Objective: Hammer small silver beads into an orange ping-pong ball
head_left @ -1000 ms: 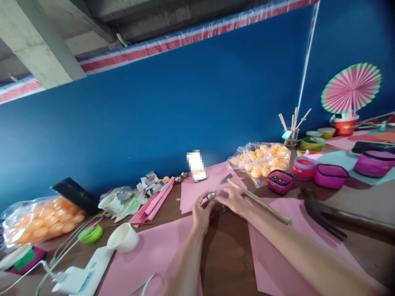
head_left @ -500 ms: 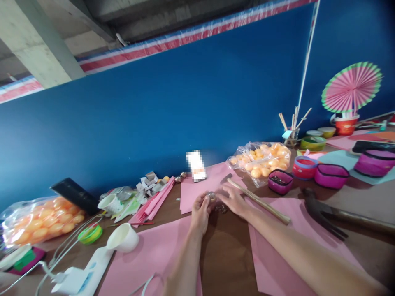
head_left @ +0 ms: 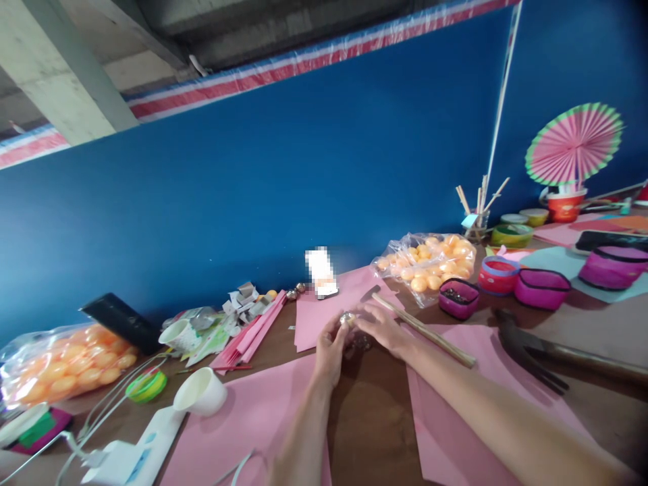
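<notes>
Well to the left of the left hand [head_left: 330, 344], a clear bag of orange balls [head_left: 65, 364] slumped on the brown table [head_left: 369, 418]. Nearer that hand, on the same side, sat a white cup [head_left: 201, 391], then a bundle of folded pink strips [head_left: 253, 334]. Just past the hand's fingers I saw a phone [head_left: 322, 273], its screen blurred out.

The left hand was pinched tight on a small shiny ball [head_left: 347, 318], which sat between the two hands at their fingertips. Some tiny metallic bits [head_left: 362, 342] lay just below, between the hands. The right hand [head_left: 382, 329] was loosely curled, fingertips right by the ball; I couldn't tell whether they touched it.

Just right of the right hand lay a small hammer [head_left: 425, 329], with a magenta container [head_left: 458, 300] beyond it; farther right, a claw hammer [head_left: 526, 344].
</notes>
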